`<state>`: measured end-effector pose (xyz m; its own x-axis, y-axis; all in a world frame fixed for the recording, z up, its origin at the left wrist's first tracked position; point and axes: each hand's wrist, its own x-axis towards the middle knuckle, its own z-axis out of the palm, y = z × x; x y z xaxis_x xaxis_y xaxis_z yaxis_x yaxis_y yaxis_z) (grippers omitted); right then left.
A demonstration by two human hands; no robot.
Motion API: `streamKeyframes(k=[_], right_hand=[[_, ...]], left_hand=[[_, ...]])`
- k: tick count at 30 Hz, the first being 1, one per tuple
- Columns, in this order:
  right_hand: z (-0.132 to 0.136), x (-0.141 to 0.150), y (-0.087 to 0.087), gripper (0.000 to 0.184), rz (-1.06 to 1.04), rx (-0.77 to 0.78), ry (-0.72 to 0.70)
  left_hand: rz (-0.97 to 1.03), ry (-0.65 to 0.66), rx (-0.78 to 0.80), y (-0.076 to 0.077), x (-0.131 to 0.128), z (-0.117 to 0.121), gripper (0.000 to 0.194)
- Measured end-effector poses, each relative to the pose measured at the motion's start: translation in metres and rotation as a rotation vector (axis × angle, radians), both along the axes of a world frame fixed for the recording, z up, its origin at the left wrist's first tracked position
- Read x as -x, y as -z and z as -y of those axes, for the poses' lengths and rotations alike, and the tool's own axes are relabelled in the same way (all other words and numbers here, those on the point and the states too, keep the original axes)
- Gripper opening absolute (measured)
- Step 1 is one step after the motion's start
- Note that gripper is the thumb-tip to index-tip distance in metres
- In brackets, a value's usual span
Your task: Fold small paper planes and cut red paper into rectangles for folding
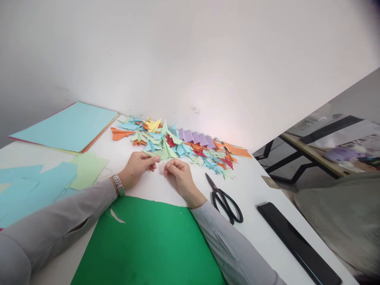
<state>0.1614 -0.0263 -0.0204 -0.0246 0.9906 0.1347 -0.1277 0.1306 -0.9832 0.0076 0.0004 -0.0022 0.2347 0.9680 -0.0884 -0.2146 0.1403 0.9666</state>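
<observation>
My left hand (139, 168), with a metal watch or bracelet at the wrist, is closed in a pinch. Close beside it, my right hand (179, 176) is curled with thumb and fingertips together. Anything between the fingers of either hand is too small or hidden to make out. Both hands are just short of a heap of folded paper planes (168, 152) in blue, green, orange, red and yellow. Beneath my forearms lies a large green sheet (148, 241). Black-handled scissors (226, 202) rest to the right of my right hand, blades pointing toward the heap.
Large coloured sheets (68, 124) are stacked at the back left, light blue on top. Blue paper pieces (44, 190) and green ones (89, 170) lie nearer. Purple folded paper (196, 138) stands against the wall. A long black object (297, 241) lies along the right edge.
</observation>
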Motion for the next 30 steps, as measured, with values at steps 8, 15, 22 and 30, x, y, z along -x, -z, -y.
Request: streamKeyframes(k=[8,15,22,30], right_hand=[[-0.0038,-0.0030,0.0013,0.030,-0.167,0.019,0.005],[-0.0057,-0.0031,0.0017,0.019,-0.206,0.071,0.012],[-0.0061,-0.0029,0.0022,0.012,-0.190,0.064,-0.008],[-0.0056,-0.0031,0.0031,0.014,-0.090,0.049,-0.026]], left_hand=[[-0.043,0.023,-0.056,0.0019,0.0007,-0.0006,0.024],[-0.072,0.054,-0.116,0.0078,-0.0001,-0.0017,0.024],[-0.090,0.082,-0.157,0.0094,0.0018,-0.0027,0.023],[-0.112,0.092,-0.166,0.0070,0.0019,-0.0020,0.024]])
